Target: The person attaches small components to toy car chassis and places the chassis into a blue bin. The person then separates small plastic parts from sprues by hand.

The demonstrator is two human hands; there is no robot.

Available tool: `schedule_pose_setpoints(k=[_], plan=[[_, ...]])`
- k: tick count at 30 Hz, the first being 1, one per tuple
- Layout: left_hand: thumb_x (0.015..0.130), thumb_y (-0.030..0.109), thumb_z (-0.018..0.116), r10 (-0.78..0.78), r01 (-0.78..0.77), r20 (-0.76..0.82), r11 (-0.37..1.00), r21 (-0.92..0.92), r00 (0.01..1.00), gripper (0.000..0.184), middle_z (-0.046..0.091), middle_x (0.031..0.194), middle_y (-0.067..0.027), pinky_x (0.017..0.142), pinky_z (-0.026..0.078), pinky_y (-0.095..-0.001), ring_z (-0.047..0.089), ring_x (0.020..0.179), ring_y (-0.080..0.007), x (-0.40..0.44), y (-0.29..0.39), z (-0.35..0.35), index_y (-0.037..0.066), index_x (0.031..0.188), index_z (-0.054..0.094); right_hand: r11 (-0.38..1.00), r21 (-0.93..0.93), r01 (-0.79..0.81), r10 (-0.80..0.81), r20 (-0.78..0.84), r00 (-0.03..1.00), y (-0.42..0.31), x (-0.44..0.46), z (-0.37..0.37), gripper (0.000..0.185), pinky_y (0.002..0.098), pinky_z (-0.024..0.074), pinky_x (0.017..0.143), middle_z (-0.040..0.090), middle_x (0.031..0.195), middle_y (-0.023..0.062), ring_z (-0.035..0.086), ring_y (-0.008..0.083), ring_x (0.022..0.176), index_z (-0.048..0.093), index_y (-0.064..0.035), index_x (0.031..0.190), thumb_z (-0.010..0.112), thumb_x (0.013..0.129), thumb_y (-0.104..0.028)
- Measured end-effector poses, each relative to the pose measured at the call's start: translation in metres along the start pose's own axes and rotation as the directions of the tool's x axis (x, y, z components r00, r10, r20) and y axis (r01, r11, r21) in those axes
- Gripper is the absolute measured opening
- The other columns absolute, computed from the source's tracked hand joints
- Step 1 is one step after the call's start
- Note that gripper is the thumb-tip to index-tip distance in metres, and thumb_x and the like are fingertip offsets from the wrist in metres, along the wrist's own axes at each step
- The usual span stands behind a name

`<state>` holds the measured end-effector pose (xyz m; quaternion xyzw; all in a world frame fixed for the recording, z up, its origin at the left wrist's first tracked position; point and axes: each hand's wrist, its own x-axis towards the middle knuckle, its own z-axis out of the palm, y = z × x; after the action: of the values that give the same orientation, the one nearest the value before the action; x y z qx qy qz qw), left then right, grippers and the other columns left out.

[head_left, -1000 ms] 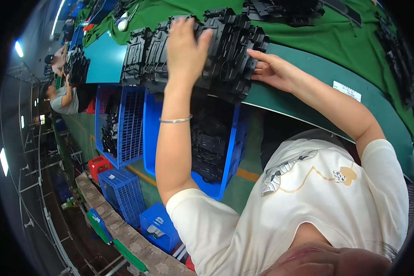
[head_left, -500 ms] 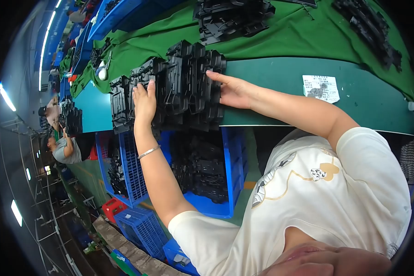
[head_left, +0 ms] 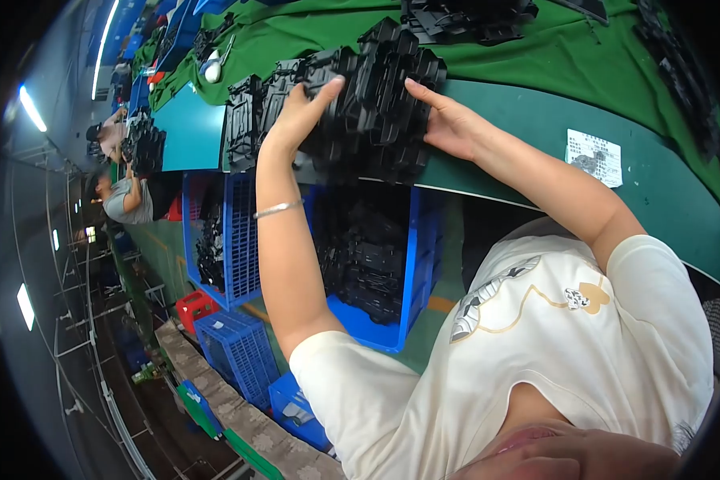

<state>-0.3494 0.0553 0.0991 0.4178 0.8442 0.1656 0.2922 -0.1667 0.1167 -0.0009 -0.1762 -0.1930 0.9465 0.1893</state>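
Stacked black plastic parts (head_left: 384, 76), moulded with ribs and clips, stand in a row along the near edge of the green table (head_left: 528, 120). My left hand (head_left: 304, 112), a bangle on its wrist, grips the row from the left, thumb on top and fingers bent over the parts. From the right, my right hand (head_left: 452, 124) presses the end of the same stack, its thumb on the upper edge and its fingers along the side, partly hidden. At the row's left end, another black part (head_left: 243, 120) stands apart from both hands.
Green cloth (head_left: 296, 36) covers the far side, with more black parts (head_left: 468, 20) on it. A printed paper (head_left: 594, 158) lies to the right. Below the table edge are blue crates (head_left: 414, 272) of black parts. Other people (head_left: 128, 196) work at far left.
The view has shifted and turned, so the table appears higher. My left hand has moved rightward along the row, nearer my right hand. The right hand stays against the stack's end.
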Motion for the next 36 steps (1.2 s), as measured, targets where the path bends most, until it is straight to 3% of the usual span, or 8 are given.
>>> schedule_pose_setpoints(k=[7, 10, 18, 24, 25, 28, 29, 36], plan=[[0.07, 0.057, 0.046, -0.032, 0.034, 0.022, 0.992, -0.119, 0.999, 0.091, 0.016, 0.131, -0.0206, 0.098, 0.014, -0.0329, 0.015, 0.122, -0.0273, 0.007, 0.006, 0.009, -0.007, 0.125, 0.013, 0.992, 0.119, 0.037, -0.041, 0.033, 0.999, 0.001, 0.014, -0.009, 0.047, 0.0371, 0.0318, 0.089, 0.048, 0.108, 0.0076, 0.043, 0.02, 0.103, 0.044, -0.0049, 0.107, 0.061, 0.072, -0.031], [0.067, 0.059, 0.048, -0.048, 0.052, -0.04, 0.991, 0.122, 0.998, 0.094, 0.022, 0.126, -0.0267, 0.097, 0.019, -0.0356, 0.022, 0.12, -0.0308, 0.008, 0.011, 0.024, -0.007, 0.124, 0.015, 0.985, 0.172, 0.022, -0.036, 0.076, 0.996, -0.004, 0.012, -0.013, 0.044, 0.0369, 0.0319, 0.089, 0.048, 0.108, 0.0071, 0.043, 0.0203, 0.103, 0.045, -0.006, 0.106, 0.062, 0.071, -0.028], [0.063, 0.06, 0.052, 0.019, 0.0, -0.123, 0.988, 0.155, 0.992, 0.094, 0.034, 0.118, -0.0277, 0.093, 0.026, -0.0343, 0.033, 0.114, -0.0314, -0.02, 0.037, 0.038, -0.009, 0.12, 0.024, 0.983, 0.161, 0.094, -0.094, -0.006, 0.996, -0.008, -0.015, -0.014, 0.033, 0.0361, 0.0392, 0.083, 0.052, 0.1, 0.005, 0.049, 0.0195, 0.095, 0.049, -0.0099, 0.098, 0.064, 0.07, -0.017], [0.07, 0.047, 0.055, 0.263, -0.259, -0.261, 0.965, 0.047, 0.929, 0.08, 0.041, 0.11, -0.0283, 0.084, 0.036, -0.0318, 0.044, 0.103, -0.0295, -0.061, 0.092, 0.023, -0.014, 0.115, 0.028, 0.976, 0.114, 0.186, -0.199, 0.12, 0.973, -0.038, -0.026, 0.0, 0.029, 0.0338, 0.0406, 0.081, 0.056, 0.095, 0.0052, 0.052, 0.018, 0.091, 0.051, -0.0075, 0.096, 0.062, 0.07, -0.013], [0.069, 0.045, 0.057, 0.33, -0.337, -0.269, 0.941, 0.021, 0.905, 0.077, 0.045, 0.108, -0.0263, 0.083, 0.037, -0.0319, 0.046, 0.1, -0.0289, -0.067, 0.097, 0.019, -0.014, 0.112, 0.033, 0.987, 0.023, 0.158, -0.159, 0.076, 0.984, -0.044, -0.033, 0.014, 0.041, 0.035, 0.0396, 0.081, 0.056, 0.098, 0.0116, 0.053, 0.0216, 0.091, 0.05, -0.0012, 0.102, 0.055, 0.076, -0.033], [0.069, 0.049, 0.055, 0.382, -0.38, -0.293, 0.923, 0.065, 0.876, 0.075, 0.048, 0.102, -0.0248, 0.081, 0.038, -0.031, 0.048, 0.097, -0.0282, -0.093, 0.105, 0.003, -0.013, 0.108, 0.037, 0.99, 0.042, 0.135, -0.141, 0.231, 0.963, -0.05, -0.043, 0.031, 0.028, 0.0323, 0.0396, 0.081, 0.058, 0.095, 0.0059, 0.054, 0.0175, 0.088, 0.055, -0.0064, 0.096, 0.058, 0.074, -0.023], [0.069, 0.049, 0.054, 0.28, -0.154, -0.437, 0.941, 0.301, 0.855, 0.074, 0.049, 0.102, -0.0234, 0.08, 0.038, -0.0301, 0.049, 0.095, -0.0269, -0.101, 0.105, -0.003, -0.013, 0.107, 0.038, 0.988, 0.053, 0.146, -0.155, 0.263, 0.952, -0.047, -0.043, 0.04, 0.028, 0.0322, 0.0396, 0.081, 0.058, 0.096, 0.0057, 0.054, 0.0173, 0.088, 0.055, -0.0065, 0.096, 0.059, 0.074, -0.022], [0.07, 0.044, 0.056, 0.091, -0.059, -0.609, 0.996, 0.073, 0.788, 0.076, 0.046, 0.104, -0.0213, 0.08, 0.037, -0.0251, 0.046, 0.094, -0.0197, -0.214, 0.039, -0.038, -0.014, 0.112, 0.032, 1.0, -0.012, -0.007, 0.012, 0.47, 0.883, 0.043, -0.055, 0.131, 0.028, 0.0318, 0.0403, 0.082, 0.057, 0.094, 0.0038, 0.052, 0.0173, 0.09, 0.052, -0.0082, 0.097, 0.061, 0.071, -0.012]])
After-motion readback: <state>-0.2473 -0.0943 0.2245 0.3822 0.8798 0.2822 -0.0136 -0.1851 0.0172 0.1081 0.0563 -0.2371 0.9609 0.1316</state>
